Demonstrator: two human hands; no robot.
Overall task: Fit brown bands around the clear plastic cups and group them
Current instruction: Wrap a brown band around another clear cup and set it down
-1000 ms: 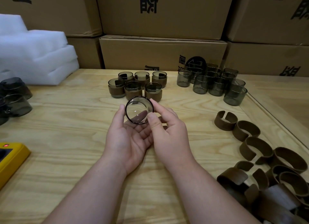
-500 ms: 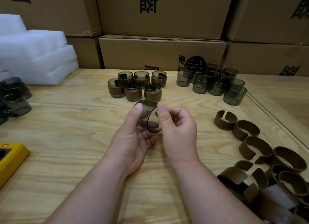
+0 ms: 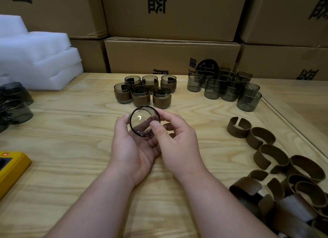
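Observation:
A bare clear smoky cup (image 3: pixel 144 121) is held above the table's middle, its round end turned toward me. My left hand (image 3: pixel 132 149) cradles it from below, thumb on its left side. My right hand (image 3: pixel 174 141) pinches its right side between thumb and forefinger. Behind it stand several banded cups (image 3: pixel 144 93) in a tight group. Several unbanded cups (image 3: pixel 225 88) cluster at the back right. Loose brown bands (image 3: pixel 276 168) lie in a pile along the right side.
White foam sheets (image 3: pixel 37 54) are stacked at the back left, with more dark cups (image 3: pixel 15 102) at the left edge. A yellow device (image 3: pixel 10 168) lies at the near left. Cardboard boxes (image 3: pixel 170 54) wall the back. A glass edge (image 3: pixel 291 131) crosses the table's right.
The cup has been turned in both hands: from facing me, to edge-on half a second ago, and back to facing me now. Hands stayed in place.

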